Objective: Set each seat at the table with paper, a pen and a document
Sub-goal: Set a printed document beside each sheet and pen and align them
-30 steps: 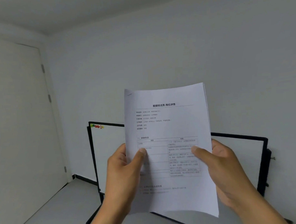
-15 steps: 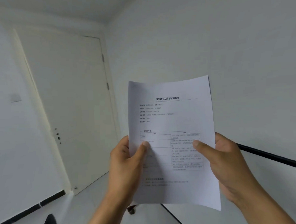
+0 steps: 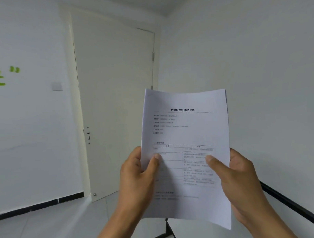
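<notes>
Thin white printed paper document (image 3: 186,128), slightly curved, held upright; left hand (image 3: 136,174) and right hand (image 3: 238,176) each pinch a side edge, thumbs on front.

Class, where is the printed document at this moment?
In the head view, the printed document is held upright right of centre, between the left hand and right hand, beside the closed door.

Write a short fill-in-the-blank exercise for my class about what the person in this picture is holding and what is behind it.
1. Both hands hold up a printed ____.
2. The left hand grips the sheet's ____ edge.
3. Behind the sheet, a white ____ stands closed.
4. The lettering on the wall is ____.

Missing words: document; left; door; green
</notes>
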